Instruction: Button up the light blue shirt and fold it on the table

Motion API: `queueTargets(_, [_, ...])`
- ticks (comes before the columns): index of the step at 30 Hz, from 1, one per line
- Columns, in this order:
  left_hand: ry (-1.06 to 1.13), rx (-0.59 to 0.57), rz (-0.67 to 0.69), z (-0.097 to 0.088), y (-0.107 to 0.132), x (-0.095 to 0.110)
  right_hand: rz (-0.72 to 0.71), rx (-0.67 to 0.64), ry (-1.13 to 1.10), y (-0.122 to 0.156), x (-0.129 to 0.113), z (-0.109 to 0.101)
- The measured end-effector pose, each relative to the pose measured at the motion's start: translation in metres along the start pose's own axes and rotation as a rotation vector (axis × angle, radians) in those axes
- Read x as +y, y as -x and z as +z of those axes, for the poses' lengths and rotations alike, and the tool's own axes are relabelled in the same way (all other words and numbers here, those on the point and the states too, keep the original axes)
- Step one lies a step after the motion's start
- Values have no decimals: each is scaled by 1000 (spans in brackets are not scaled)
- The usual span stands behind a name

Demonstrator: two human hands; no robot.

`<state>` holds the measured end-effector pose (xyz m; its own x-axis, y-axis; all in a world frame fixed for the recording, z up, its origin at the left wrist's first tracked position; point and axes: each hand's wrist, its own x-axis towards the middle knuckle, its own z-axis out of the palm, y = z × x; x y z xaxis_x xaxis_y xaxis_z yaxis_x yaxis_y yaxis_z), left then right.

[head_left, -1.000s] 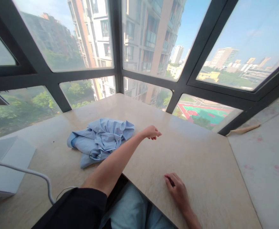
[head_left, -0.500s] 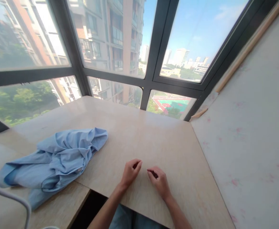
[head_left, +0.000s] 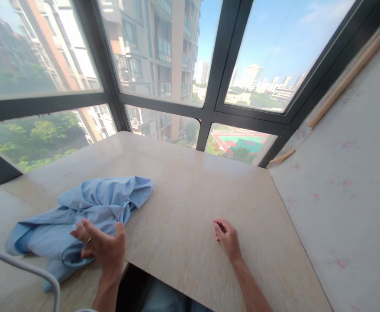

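A crumpled light blue shirt (head_left: 108, 195) lies in a heap on the left part of the pale tabletop (head_left: 180, 195). My left hand (head_left: 104, 247) is over the near side of this heap, fingers spread and thumb apart, with nothing in it. It hides part of the cloth, and I cannot tell whether the fingertips touch it. Over on the right, my right hand (head_left: 227, 236) rests on the tabletop in a loose curl. Its fingers bend in toward the thumb around a dark hollow, and no object shows in them.
A white cable or tube (head_left: 30, 269) curves across the lower left corner. Dark window frames (head_left: 206, 117) border the far side of the tabletop. A flower-patterned wall (head_left: 349, 208) rises along the right. A dark opening (head_left: 133, 281) lies below the front edge.
My left hand has moved left from beside the right hand to the shirt, and its fingers have opened. My right hand stays curled on the tabletop. The view has shifted slightly.
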<state>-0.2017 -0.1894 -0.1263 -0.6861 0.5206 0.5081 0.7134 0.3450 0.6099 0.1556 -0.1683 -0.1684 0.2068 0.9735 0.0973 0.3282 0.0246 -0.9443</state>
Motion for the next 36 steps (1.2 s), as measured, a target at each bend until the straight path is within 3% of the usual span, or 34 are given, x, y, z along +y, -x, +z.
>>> queueTargets(4, [-94, -212, -67, 20, -24, 4, -25, -24, 43, 1, 3, -2])
queueTargets(8, [-126, -235, 55, 47, -46, 10, -72, -26, 101, 1, 5, -3])
queueTargets(11, [-110, -254, 90, 55, -51, 16, -137, -18, 173, 1, 6, -3])
queueTargets(13, [-85, -246, 138, 57, -42, 21, -218, 3, 251, 2, 5, -2])
queueTargets(16, [-8, -273, 256, 60, -9, 33, -387, 44, 501, 8, 1, 7])
queueTargets(19, [153, -404, 386, 68, 35, 50, -501, 20, 838, 15, -6, 19])
queueTargets(22, [334, -585, 486, 77, 74, 70, -557, -27, 989, 19, -11, 27])
queueTargets(27, [407, -789, 622, 81, 104, 95, -578, -84, 953, 19, -15, 24])
queueTargets(33, [437, -834, 657, 74, 98, 93, -462, -105, 661, 18, -16, 16])
queueTargets(36, [468, -824, 561, 68, 96, 90, -415, -109, 557, 17, -14, 13])
